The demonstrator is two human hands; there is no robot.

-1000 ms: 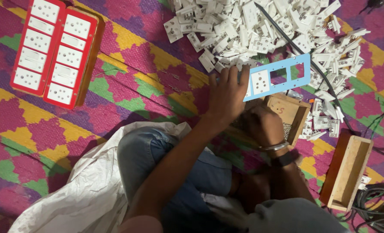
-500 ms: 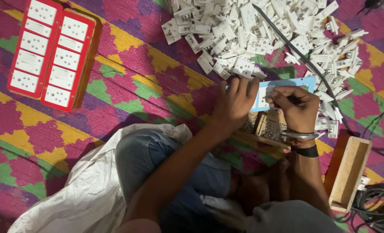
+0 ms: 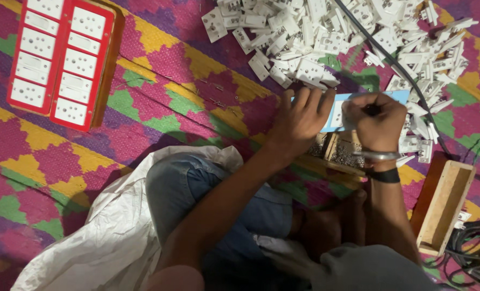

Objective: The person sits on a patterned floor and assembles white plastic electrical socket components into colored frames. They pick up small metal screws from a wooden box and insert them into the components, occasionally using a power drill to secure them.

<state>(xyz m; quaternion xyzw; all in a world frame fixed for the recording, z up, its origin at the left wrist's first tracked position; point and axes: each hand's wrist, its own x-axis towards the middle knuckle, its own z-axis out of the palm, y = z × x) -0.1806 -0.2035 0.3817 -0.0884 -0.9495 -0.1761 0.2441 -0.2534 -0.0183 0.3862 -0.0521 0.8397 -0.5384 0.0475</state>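
A light blue switch plate (image 3: 337, 115) with cut-out windows lies on a small wooden box (image 3: 339, 152) that has small metal screws inside. My left hand (image 3: 301, 122) rests on the plate's left end with fingers spread, holding it down. To its right, my right hand (image 3: 375, 124) is closed in a fist around a dark-handled tool (image 3: 372, 109), and the tip points down at the plate. A metal bangle and a black band sit on that wrist. Most of the plate is hidden under both hands.
A big pile of white switch and socket parts (image 3: 326, 32) lies beyond the hands, crossed by a black cable (image 3: 392, 62). Two red-framed switchboards (image 3: 62, 59) lie far left. An empty wooden box (image 3: 445, 207) and coiled cables (image 3: 474, 253) are at the right; a white sack (image 3: 116, 226) covers my lap.
The blue plate, earlier held up tilted in my left hand, now lies flat on the wooden box. My right hand has come up from the box and closed on the tool above the plate.
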